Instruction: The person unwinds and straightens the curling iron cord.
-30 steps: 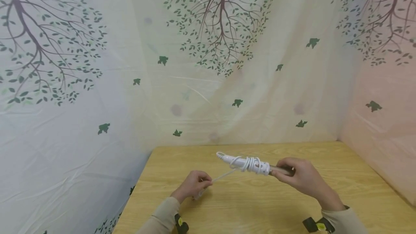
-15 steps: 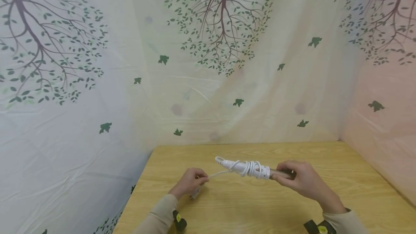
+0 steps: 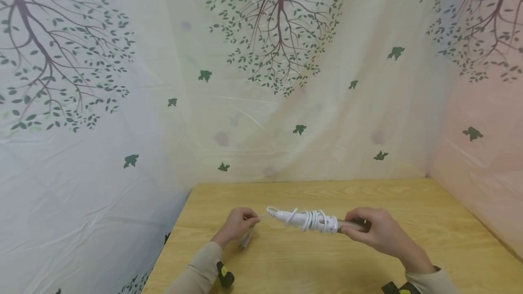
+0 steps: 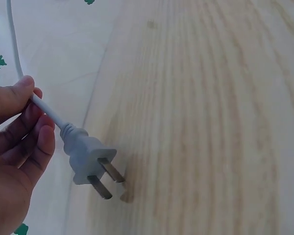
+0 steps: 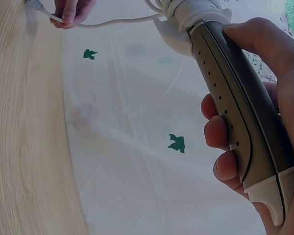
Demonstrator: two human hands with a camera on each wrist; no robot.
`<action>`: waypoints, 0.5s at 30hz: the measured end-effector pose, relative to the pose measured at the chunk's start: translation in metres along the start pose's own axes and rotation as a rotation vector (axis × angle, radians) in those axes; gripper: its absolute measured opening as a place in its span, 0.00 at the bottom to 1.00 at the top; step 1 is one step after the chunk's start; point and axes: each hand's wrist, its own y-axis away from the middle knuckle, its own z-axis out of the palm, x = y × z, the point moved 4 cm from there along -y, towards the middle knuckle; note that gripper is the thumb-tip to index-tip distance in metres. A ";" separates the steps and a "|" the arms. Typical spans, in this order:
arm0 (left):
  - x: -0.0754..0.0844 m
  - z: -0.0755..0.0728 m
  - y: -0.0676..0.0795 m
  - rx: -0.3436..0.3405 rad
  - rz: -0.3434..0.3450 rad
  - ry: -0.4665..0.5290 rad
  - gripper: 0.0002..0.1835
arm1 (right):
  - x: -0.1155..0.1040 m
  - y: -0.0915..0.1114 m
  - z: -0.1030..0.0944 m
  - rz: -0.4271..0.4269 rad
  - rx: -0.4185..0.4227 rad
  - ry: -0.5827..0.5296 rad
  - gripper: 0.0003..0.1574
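A hair straightener (image 3: 295, 219) is held above the table, lying nearly level with its white handle toward the left. Its white cord (image 4: 46, 110) is wound several times round that handle. My right hand (image 3: 380, 230) grips the bronze, dotted barrel (image 5: 225, 98), thumb on one side and fingers curled round the other. Between thumb and fingertips my left hand (image 3: 238, 225) pinches the cord, just behind the two-pin plug (image 4: 90, 156). The plug hangs below the left hand, pins pointing down toward the tabletop. From the left hand, the cord runs across to the handle.
The wooden table (image 3: 327, 267) spreads under both hands. Behind it and at both sides hang pale sheets (image 3: 261, 149) printed with trees and green leaf shapes. Black wrist straps (image 3: 224, 275) sit on the sleeves.
My left hand has shifted left and slightly up with the cord and plug. The straightener's handle end has dipped, and the right hand has lowered slightly.
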 end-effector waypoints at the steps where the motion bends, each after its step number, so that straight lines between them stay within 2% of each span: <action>1: 0.000 -0.001 -0.001 0.009 -0.001 -0.008 0.11 | 0.000 0.001 0.000 -0.002 -0.003 -0.001 0.12; 5: 0.005 -0.007 -0.004 0.034 -0.004 -0.037 0.11 | -0.001 0.002 0.002 -0.005 -0.023 -0.019 0.12; 15: 0.013 -0.017 -0.009 0.067 0.023 -0.036 0.10 | 0.001 0.008 0.004 0.023 -0.083 -0.060 0.08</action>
